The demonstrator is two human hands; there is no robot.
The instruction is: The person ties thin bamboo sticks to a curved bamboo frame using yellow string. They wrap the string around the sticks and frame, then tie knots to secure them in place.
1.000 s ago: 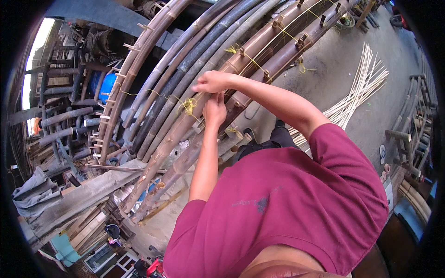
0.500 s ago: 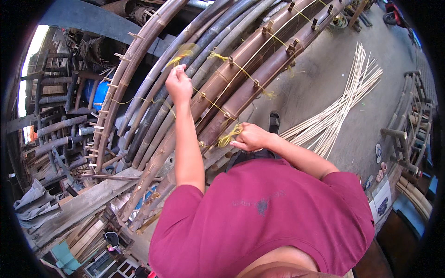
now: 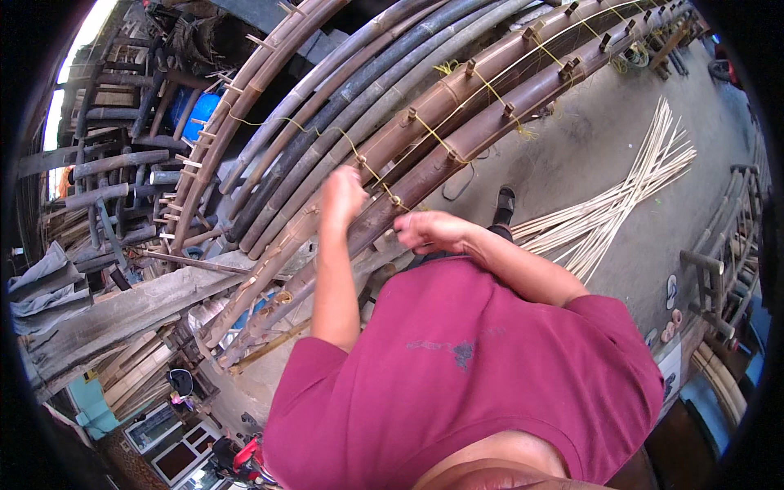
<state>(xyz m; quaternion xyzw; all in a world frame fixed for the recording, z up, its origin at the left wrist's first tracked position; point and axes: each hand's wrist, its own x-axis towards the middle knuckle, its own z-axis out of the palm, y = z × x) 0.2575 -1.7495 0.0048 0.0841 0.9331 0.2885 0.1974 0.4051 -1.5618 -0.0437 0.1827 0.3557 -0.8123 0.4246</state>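
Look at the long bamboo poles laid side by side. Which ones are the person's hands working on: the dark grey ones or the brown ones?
The brown poles with wooden pegs and yellow cord. Left hand and right hand are at them; the dark grey poles lie farther away, untouched.

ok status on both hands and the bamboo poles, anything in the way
Left hand closed on the yellow twine. Right hand on the bamboo poles beside it. Nothing blocking the hands.

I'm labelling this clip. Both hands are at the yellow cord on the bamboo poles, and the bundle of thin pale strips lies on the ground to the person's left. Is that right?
Not quite: the pale strips lie on the ground to the person's right, as the head view shows. The rest holds: the left hand and right hand are both at the yellow cord on the bamboo poles.
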